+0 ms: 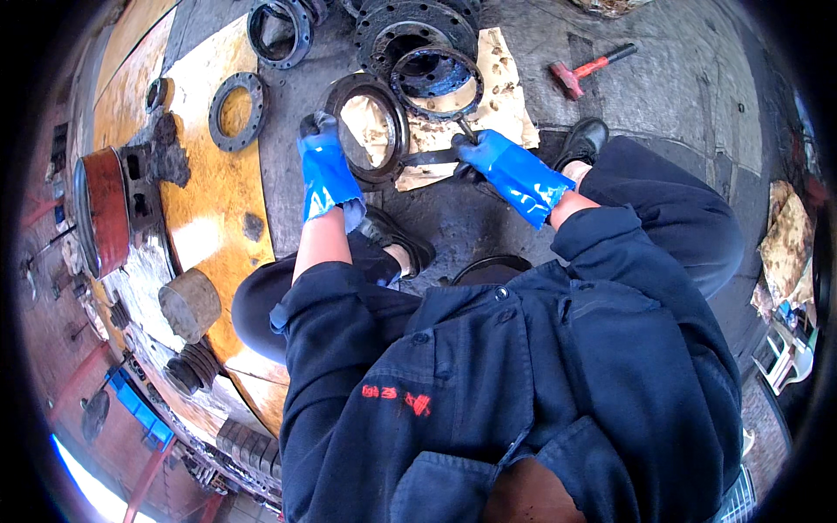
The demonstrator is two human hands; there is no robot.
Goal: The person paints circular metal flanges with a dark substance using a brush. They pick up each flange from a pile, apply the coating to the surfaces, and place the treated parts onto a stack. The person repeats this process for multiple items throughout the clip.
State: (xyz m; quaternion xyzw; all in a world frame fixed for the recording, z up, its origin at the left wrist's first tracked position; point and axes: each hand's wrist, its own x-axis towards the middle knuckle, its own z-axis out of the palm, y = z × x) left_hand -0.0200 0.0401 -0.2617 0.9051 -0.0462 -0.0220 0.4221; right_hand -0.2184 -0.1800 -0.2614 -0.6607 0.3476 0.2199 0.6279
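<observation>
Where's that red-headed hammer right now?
In the head view, the hammer lies at the upper right on the grey floor, right of the stained sheet and beyond the right shoe.

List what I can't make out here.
Head view:
Flat dark metal blade: right end, hidden by the blue-gloved right hand.
Blue-gloved left hand: whether its fingers grip the large dark metal ring; contact too small.
Stacked dark metal flanges: top, cut off by upper edge.
Black-rimmed round object: lower part, hidden by navy jacket.
</observation>
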